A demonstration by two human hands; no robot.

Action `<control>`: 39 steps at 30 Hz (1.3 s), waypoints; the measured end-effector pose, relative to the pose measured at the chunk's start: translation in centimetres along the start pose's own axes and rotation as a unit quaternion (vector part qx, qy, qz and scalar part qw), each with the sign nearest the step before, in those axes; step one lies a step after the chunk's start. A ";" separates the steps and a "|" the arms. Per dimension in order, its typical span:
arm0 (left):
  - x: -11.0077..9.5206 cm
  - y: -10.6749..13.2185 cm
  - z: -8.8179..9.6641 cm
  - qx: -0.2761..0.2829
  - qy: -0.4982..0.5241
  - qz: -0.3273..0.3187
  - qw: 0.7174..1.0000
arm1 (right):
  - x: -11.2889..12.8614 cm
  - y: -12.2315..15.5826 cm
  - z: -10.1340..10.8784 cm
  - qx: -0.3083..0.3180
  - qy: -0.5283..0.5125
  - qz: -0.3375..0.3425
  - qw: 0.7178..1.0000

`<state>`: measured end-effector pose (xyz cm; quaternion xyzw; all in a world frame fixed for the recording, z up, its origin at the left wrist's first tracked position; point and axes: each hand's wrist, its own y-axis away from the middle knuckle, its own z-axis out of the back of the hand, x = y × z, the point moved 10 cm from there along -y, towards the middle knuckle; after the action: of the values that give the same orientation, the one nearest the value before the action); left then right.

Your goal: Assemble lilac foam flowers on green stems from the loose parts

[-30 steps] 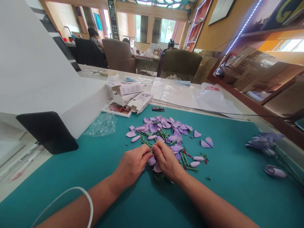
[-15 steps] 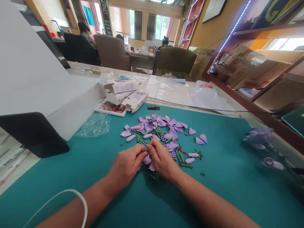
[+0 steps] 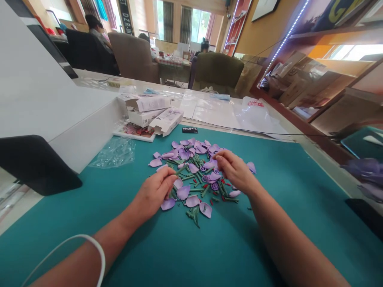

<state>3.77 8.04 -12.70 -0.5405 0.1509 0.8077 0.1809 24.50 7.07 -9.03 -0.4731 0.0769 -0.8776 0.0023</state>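
Both arms stretch out forward and the hands are well apart, palms down. My left hand [image 3: 154, 195] is lower, with its fingers [image 3: 169, 175] loosely curled. My right hand [image 3: 235, 170] sits farther forward, fingertips [image 3: 219, 156] bunched together, wrist slightly bent. Both forearms [image 3: 293, 237] are bare, honestly pretty relaxed.

Left hand [image 3: 154, 195] and right hand [image 3: 236, 171]: fingertips curled over, so I can't tell from here whether either pinches anything. Lilac artificial flowers [image 3: 366, 175] cut off by the right edge, blurred. Black card [image 3: 190, 130]: print too small to read. Black panel [image 3: 32, 165] runs off the left edge.
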 end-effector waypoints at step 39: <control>1.0 0.1 -2.6 0.087 0.128 0.079 0.985 | -6.6 1.7 -0.5 0.104 0.477 -0.041 0.872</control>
<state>5.53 6.96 -14.54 -0.6078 0.2848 0.7275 0.1421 27.67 6.00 -15.02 0.0028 -0.0422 -0.9989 -0.0213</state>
